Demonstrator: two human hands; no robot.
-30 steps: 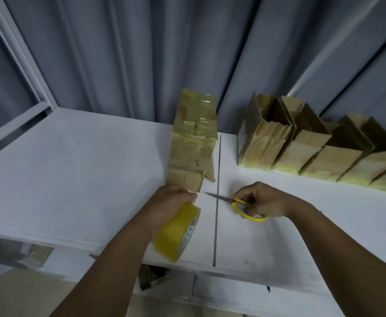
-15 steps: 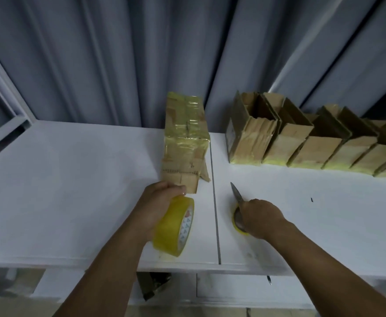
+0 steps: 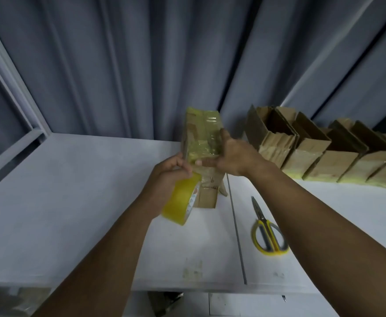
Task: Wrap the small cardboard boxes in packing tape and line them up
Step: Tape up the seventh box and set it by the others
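Head view: tall cardboard box stands upright near the middle of the white table, close to the back edge and just left of the table seam; its upper part is shiny with yellowish tape, its lower part bare cardboard. Left hand has its fingers curled around a yellow tape roll, held at the box's lower left with the fingertips touching the box's left edge. Right hand clasps the box's right side, thumb laid across the front face, index finger stretched up along the right edge. Yellow-handled scissors lie flat on the table right of the seam, blades closed and pointing away, apart from both hands. Row of small boxes lined up at back right along the grey curtain, top flaps open, yellowish tape at the bases.
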